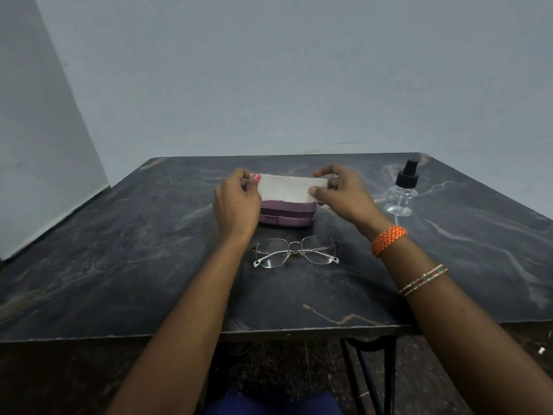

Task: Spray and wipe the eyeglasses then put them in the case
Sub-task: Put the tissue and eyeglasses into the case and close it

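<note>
While the thin metal-framed eyeglasses (296, 252) are lying folded on the dark marbled surface (119, 250), long axis left-right, the left hand (236, 202) and right hand (344, 196) are pinching opposite ends of a white rectangular cloth (287, 188) above the purple case (285, 213).
</note>
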